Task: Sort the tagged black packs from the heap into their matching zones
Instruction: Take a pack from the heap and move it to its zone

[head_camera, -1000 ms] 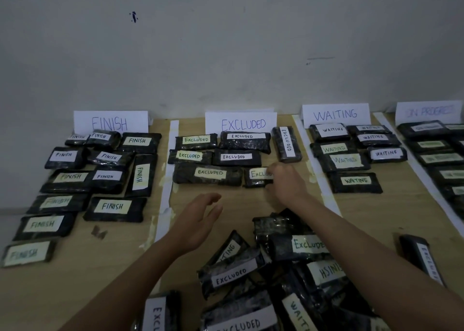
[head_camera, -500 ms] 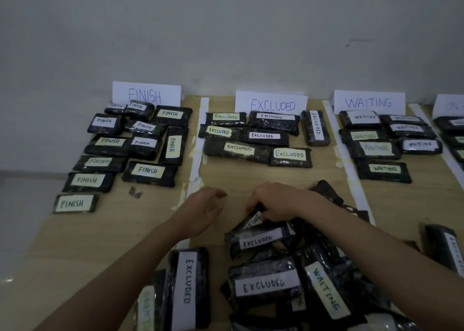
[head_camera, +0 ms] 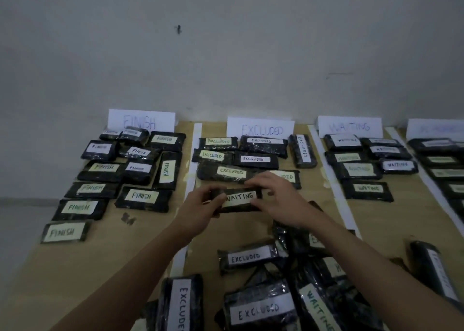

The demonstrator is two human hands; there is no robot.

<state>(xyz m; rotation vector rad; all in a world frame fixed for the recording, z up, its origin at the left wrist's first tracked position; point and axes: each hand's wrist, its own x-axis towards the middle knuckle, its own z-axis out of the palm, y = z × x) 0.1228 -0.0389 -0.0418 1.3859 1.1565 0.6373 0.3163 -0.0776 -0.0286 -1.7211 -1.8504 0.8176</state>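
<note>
Closest to where the person stands, the heap (head_camera: 288, 293) of black packs spills across the near edge of the table (head_camera: 62, 280), tags reading EXCLUDED and WAITING lying at all angles, some half buried. Just beyond it, both hands are raised over the bare wood with one pack between them: the WAITING pack (head_camera: 238, 200) is held level, tag up and readable, the left hand (head_camera: 200, 210) curled round its left end and the right hand (head_camera: 278, 200) pinching its right end, fingers over the top edge and thumb beneath. It hangs directly over the front of the EXCLUDED zone (head_camera: 251, 160), just ahead of that zone's nearest row, which to my eye is the trouble: set down straight from here, it would land in the wrong column, and in this dim light one dark pack among others would be easy to overlook. It belongs to the right, across the white tape strip (head_camera: 334, 192), where the WAITING zone (head_camera: 366, 170) has free wood in front of its last pack. The carry could also brush the heap's top packs and slide them. Further back, the FINISH zone (head_camera: 130, 170) sits on the left, another column at the far right has a sign too blurred to read, and paper signs lean on the wall (head_camera: 226, 54).
</note>
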